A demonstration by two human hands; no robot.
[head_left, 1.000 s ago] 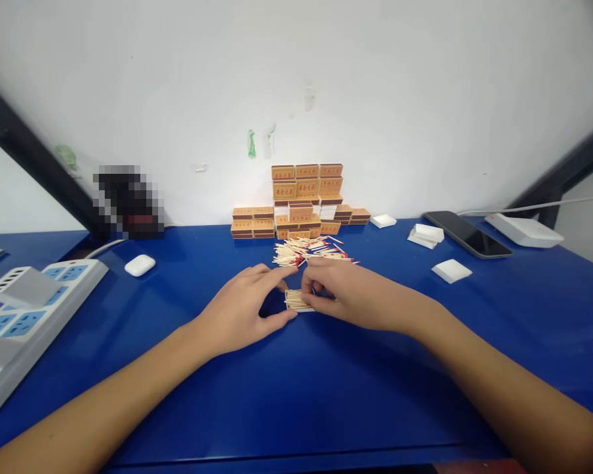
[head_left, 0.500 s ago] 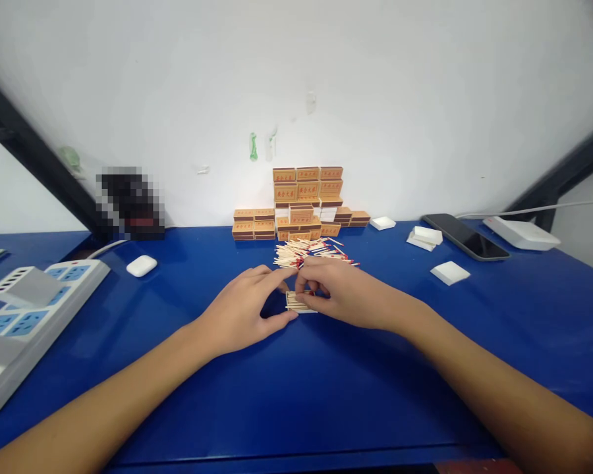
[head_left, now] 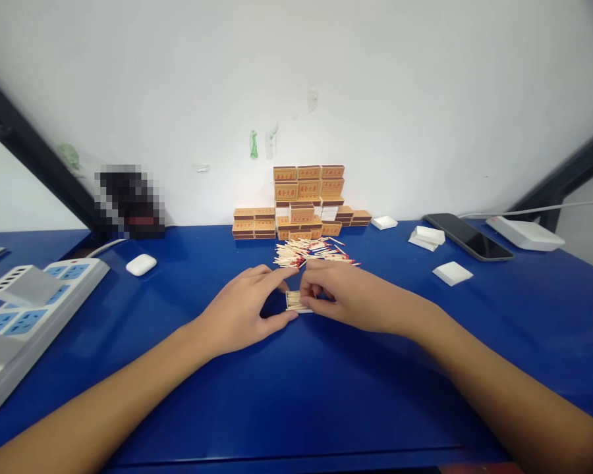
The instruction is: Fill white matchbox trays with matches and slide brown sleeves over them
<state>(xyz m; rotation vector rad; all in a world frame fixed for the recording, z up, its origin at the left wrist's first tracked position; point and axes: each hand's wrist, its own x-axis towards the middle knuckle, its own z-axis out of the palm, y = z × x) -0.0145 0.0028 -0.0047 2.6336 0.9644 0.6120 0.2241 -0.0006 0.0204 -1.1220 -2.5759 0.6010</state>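
A small white matchbox tray [head_left: 308, 311] with wooden matches [head_left: 293, 301] lying lengthwise in it rests on the blue table. My left hand [head_left: 242, 308] curves round the tray's left end, thumb at the near side and fingers at the far side, steadying it. Over the tray's right part, my right hand [head_left: 343, 293] is closed, its thumb and fingertips pinched on matches; the fingers cover that end. Just beyond my hands lies a loose pile of red-headed matches [head_left: 294, 251].
Stacked matchboxes [head_left: 298, 191] stand against the wall behind the pile. White trays [head_left: 452, 272] and a phone [head_left: 467, 236] lie to the right, near a white box-like device [head_left: 526, 234]. On the left are a power strip [head_left: 74, 309] and a white earbud case [head_left: 141, 264].
My right hand has shifted slightly right along the tray, uncovering more of the matches at its left. My left hand has stayed in place.
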